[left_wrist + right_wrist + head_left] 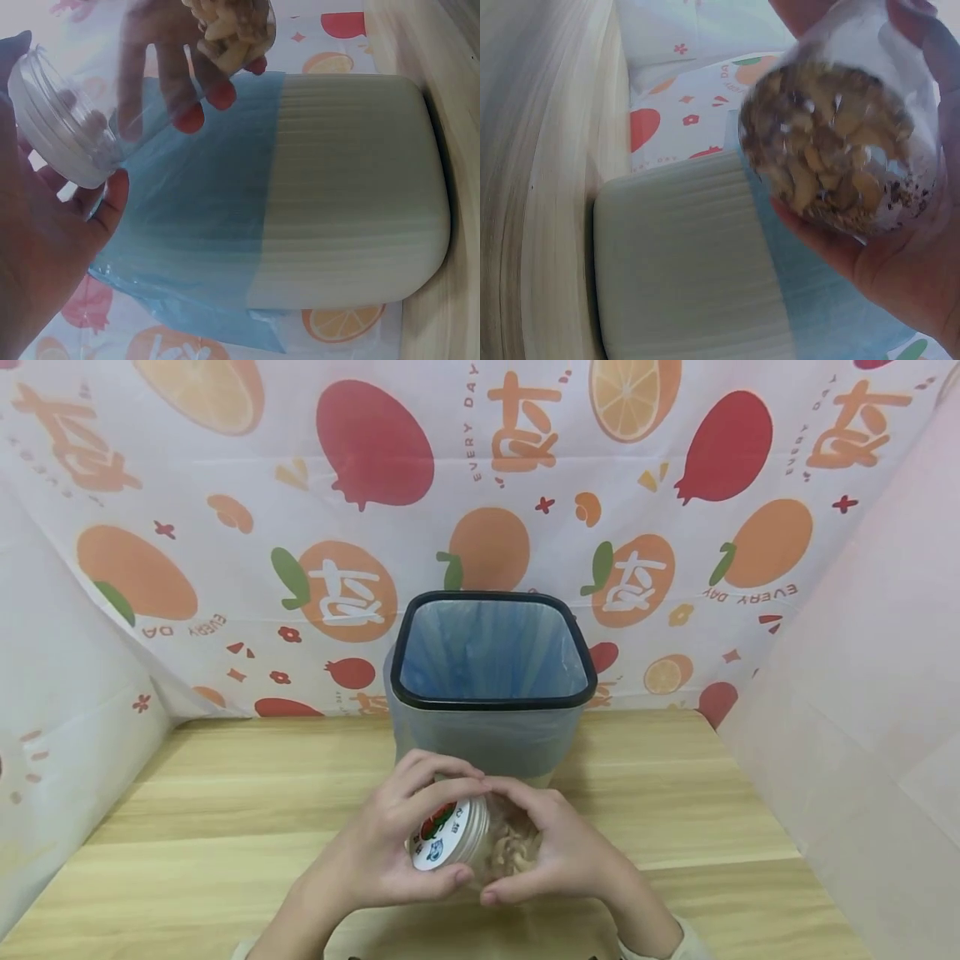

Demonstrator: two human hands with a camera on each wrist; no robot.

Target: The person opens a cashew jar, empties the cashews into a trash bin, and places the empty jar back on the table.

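A clear plastic jar (pixel 911 161) with cashew nuts (pixel 817 157) and dark crumbs at its bottom is held tilted between both hands. Its lid (pixel 437 842), white on top with a red and blue print, faces left. My left hand (pixel 386 839) curls around the lid end, thumb below and fingers above. My right hand (pixel 566 843) grips the jar's body from the right, its fingers spread along the side in the left wrist view. Both hands' fingertips come close together above the jar. The lid sits at the jar's ridged mouth.
Just behind the hands stands a pale bin (pixel 480 735) with a black rim and a blue liner bag (pixel 491 652). It rests on a wood-grain table (pixel 247 810). Fruit-printed cloth (pixel 465 477) hangs behind and along both sides.
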